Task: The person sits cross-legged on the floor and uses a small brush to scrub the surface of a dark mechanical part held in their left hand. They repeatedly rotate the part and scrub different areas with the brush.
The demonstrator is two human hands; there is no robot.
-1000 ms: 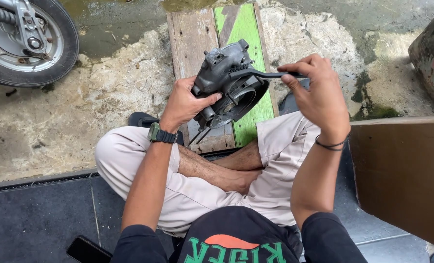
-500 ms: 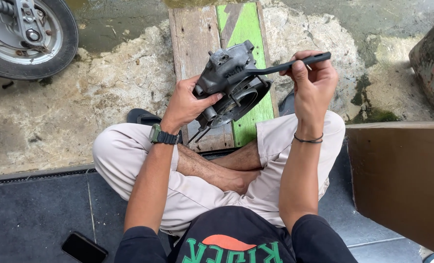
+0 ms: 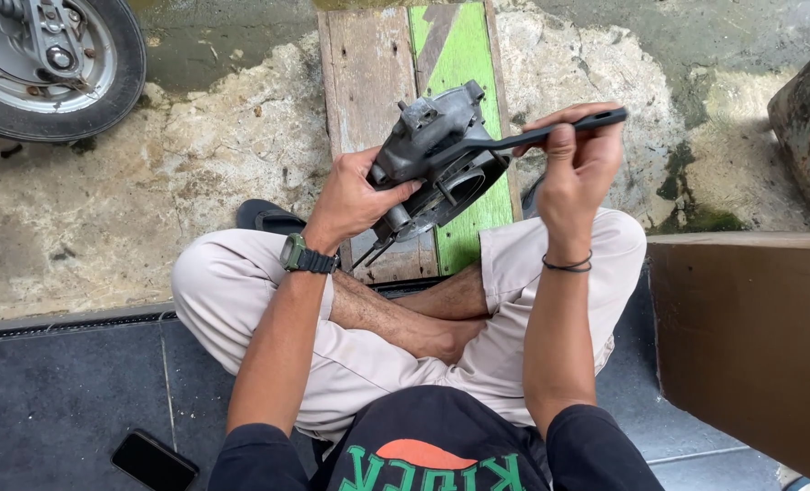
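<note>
Left hand (image 3: 355,195) clamped on grey engine casing (image 3: 437,155), held tilted above the lap, over the near end of the green-and-bare wooden plank (image 3: 368,73). Right hand (image 3: 573,168) gripping black wrench (image 3: 523,138), its head seated on the casing. Judged step: turning a fastener. Casing must be braced firmly.

Hidden and cut-off bits

We lose the wheel (image 3: 45,68) at the top-left edge, the phone (image 3: 155,462) at the bottom; left hand (image 3: 355,195) hides the engine casing's (image 3: 432,155) near side.
</note>
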